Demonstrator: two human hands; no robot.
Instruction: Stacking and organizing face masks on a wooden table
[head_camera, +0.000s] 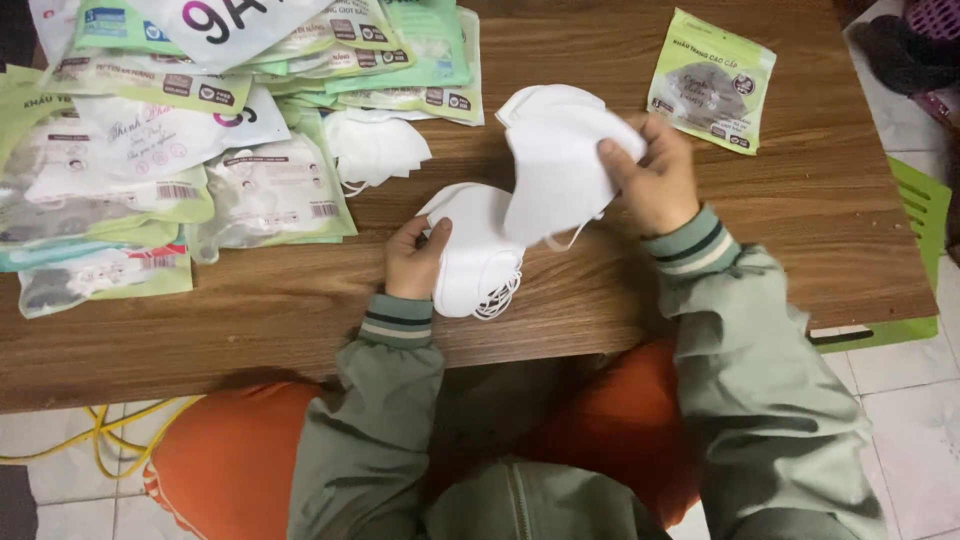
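My left hand (412, 262) grips the near edge of a stack of white face masks (472, 262) that rests on the wooden table (780, 200), ear loops hanging at the stack's front. My right hand (655, 178) pinches a white face mask (560, 160) and holds it raised just above and to the right of the stack. Both wrists wear grey-green sleeves with striped cuffs.
A heap of green-and-clear mask packets (170, 150) covers the table's left part, with loose white masks (375, 148) beside it. One green packet (712, 82) lies at the far right. Yellow cord (110, 432) lies on the tiled floor; a green plastic piece (920, 210) sits right of the table.
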